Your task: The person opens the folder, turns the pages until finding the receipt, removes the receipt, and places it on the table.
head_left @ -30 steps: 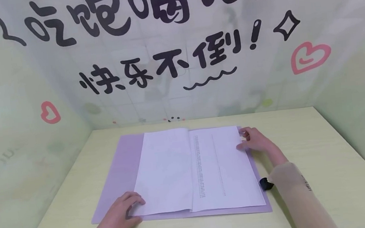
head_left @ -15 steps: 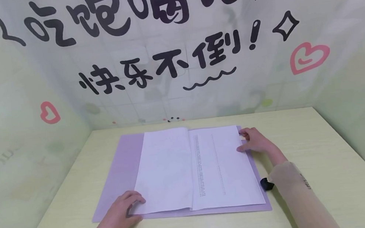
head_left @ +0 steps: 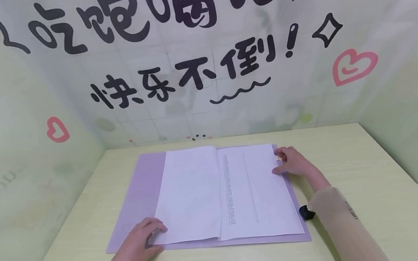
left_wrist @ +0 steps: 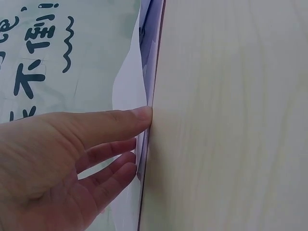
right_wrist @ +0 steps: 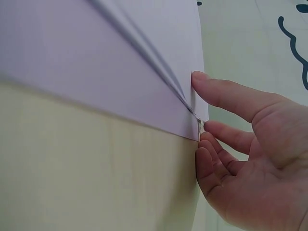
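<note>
Purple and spread wide, the folder (head_left: 134, 206) lies mid-worktop (head_left: 362, 174) in my remote view, its seemingly blank left page (head_left: 187, 196) beside a right page (head_left: 265, 192) with 2 narrow columns of print too small for me to read. Over the last 1 s I see almost no change: pages and both hands sit where they were, so I judge the work paused at this spread. The left hand (head_left: 142, 239) rests at the near left corner, fingers loosely bent, thumb against the cover's edge, clenching nothing. The right hand (head_left: 294, 162) touches the right page's outer edge with its thumb; whether its curled fingers grasp anything, I cannot tell.
</note>
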A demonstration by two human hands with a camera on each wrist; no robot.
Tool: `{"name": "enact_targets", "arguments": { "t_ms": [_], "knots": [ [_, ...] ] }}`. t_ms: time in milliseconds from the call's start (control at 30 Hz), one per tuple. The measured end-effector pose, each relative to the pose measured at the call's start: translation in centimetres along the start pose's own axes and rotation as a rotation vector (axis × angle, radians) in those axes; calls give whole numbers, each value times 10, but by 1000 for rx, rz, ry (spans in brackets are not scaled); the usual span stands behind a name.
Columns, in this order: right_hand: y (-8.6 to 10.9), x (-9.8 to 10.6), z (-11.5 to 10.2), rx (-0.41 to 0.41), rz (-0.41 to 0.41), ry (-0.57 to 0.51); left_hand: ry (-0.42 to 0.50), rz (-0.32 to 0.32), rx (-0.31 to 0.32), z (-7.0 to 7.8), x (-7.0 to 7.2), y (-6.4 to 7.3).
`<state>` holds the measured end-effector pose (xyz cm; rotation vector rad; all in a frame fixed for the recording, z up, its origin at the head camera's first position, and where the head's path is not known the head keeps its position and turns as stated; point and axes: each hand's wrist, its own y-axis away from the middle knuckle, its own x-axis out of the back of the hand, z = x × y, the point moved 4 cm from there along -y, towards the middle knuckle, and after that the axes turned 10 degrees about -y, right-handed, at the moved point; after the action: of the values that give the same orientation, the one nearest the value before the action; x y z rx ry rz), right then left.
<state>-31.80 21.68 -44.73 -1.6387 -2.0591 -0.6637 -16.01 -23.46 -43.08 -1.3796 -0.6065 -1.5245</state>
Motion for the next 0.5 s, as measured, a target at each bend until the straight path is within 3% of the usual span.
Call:
{"name": "enact_targets", "arguments": {
  "t_ms": [133,500],
  "knots": [
    [1,0,-1,-7,4,-6,12,9,-10,0,0,0],
    [2,-1,-2,-7,16,-1,-18,-27,54,-2,-3,-1]
  ]
}}
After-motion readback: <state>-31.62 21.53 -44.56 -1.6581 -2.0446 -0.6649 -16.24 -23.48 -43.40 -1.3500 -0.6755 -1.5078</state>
